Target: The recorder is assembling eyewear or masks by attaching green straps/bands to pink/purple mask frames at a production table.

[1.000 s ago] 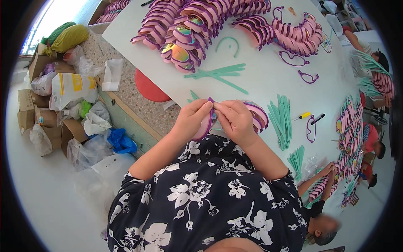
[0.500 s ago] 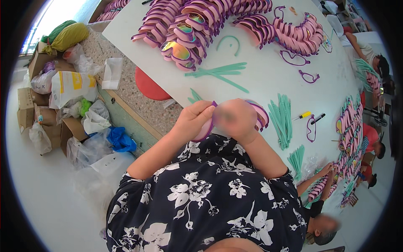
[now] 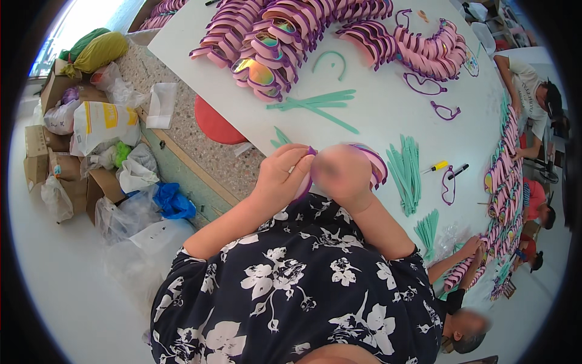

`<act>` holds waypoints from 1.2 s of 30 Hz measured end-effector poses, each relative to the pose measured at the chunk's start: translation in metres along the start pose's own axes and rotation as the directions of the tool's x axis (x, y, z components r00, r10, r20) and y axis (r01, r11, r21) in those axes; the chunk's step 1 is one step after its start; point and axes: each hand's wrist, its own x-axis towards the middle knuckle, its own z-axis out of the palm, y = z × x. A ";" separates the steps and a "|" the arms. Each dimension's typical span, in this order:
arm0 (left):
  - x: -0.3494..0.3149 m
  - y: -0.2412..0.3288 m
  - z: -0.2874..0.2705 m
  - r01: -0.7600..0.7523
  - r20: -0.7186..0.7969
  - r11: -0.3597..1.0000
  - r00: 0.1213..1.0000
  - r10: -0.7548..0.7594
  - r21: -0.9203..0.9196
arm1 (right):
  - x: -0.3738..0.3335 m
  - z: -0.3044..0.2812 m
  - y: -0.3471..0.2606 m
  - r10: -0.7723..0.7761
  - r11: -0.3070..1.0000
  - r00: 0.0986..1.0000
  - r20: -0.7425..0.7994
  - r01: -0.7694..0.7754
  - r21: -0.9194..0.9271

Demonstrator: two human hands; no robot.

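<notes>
Goggles look light and bendy, best held by the purple rim my left hand pinches; my blurred right hand's grip, just beside, I cannot tell.

Left hand is curling further around the goggle than a second ago, leaving just a narrow pink-and-purple sliver showing below the fingers. Purple tip above the thumb is sitting a touch farther right. Right hand is now showing as a blur, fingers unreadable; its pinch was clear in the first frame.

Bigger shift, upper right: co-worker is leaning in, showing more white shirt, both arms reaching toward the table. Goggle-and-strap bundle that was hiding the torso is now lining up along the table's right side.
</notes>
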 end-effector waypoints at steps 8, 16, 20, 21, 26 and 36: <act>-0.005 0.000 -0.003 0.153 0.081 0.979 0.986 -0.143 -0.132 | 0.003 0.004 0.005 -0.050 0.998 0.998 -0.025 0.051 0.047; -0.006 0.002 -0.001 0.058 -0.068 0.998 0.996 -0.060 -0.037 | 0.004 0.003 0.001 -0.105 0.994 0.994 -0.010 0.105 0.013; -0.004 0.006 -0.003 0.013 -0.061 1.000 0.998 -0.013 -0.002 | 0.009 0.003 -0.001 -0.140 0.990 0.990 -0.014 0.140 -0.009; -0.004 0.005 -0.003 0.003 -0.051 1.000 0.999 -0.003 0.005 | 0.009 0.003 -0.001 -0.141 0.990 0.990 -0.012 0.141 -0.009; -0.005 0.002 -0.004 -0.017 -0.003 0.999 1.000 0.018 0.027 | 0.006 0.003 0.005 -0.136 0.991 0.991 0.013 0.136 -0.003; 0.000 0.013 -0.005 0.057 0.037 0.997 0.998 -0.056 -0.043 | 0.004 -0.001 -0.017 -0.044 0.997 0.999 -0.023 0.042 -0.059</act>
